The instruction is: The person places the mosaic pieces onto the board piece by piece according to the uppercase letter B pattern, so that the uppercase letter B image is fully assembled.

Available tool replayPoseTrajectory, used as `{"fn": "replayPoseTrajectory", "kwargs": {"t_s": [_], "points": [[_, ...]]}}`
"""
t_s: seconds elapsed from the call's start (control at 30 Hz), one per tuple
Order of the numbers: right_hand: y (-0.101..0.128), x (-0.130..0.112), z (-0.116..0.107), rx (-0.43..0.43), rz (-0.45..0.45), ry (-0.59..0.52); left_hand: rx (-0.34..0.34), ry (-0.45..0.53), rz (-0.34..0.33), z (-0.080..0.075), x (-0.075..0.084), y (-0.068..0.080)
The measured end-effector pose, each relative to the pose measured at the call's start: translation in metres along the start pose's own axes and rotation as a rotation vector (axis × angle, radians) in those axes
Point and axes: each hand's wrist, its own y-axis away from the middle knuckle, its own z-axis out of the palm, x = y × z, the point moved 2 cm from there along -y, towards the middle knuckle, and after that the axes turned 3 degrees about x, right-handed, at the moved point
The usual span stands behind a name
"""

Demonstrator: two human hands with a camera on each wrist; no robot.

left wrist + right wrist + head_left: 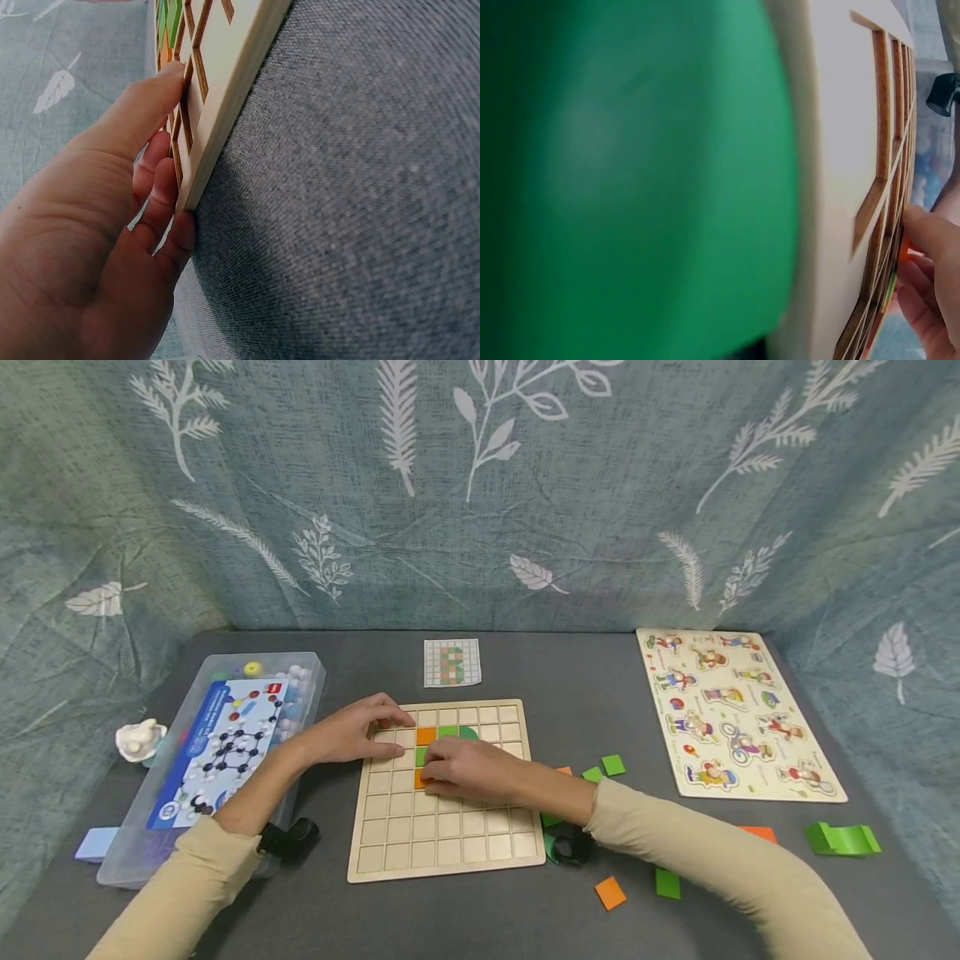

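Observation:
A wooden grid board (446,858) lies on the dark table. Orange and green square tiles fill a few of its cells near the top, among them an orange tile (426,737) and a green tile (447,732). At the board's upper left, my left hand (352,731) rests with thumb and fingertips touching its surface and edge. My right hand (472,770) reaches across the grid and pinches another orange tile (419,779) at a cell below a green one; the fingers partly cover it. A darker green piece (468,732) shows just beyond the right hand.
Behind the board lies a small pattern card (452,662). A clear box of molecular model parts (225,760) stands at left beside a white figurine (140,741). At right are a picture puzzle board (738,718), loose tiles (611,893) and a green arched block (842,839).

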Motion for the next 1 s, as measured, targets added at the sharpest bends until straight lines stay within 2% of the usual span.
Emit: {"fn": "replayPoseTrajectory", "kwargs": {"t_s": [0.3,0.4,0.57,0.77,1.0], "points": [[0.002,-0.001,-0.005,-0.004,-0.037,0.082,0.002,-0.001,-0.005,-0.001,0.000,0.001],[0.015,0.000,-0.016,0.050,-0.029,0.081,-0.002,0.014,-0.010,0.000,0.000,0.001],[0.065,0.006,-0.039,0.141,0.066,0.047,-0.007,0.033,-0.010,0.000,-0.001,0.000],[0.133,0.014,-0.054,0.188,0.242,-0.053,-0.009,0.031,-0.010,0.000,-0.002,0.001],[0.186,0.025,-0.072,0.263,0.443,-0.058,-0.009,0.021,-0.020,0.001,-0.002,0.000]]}}
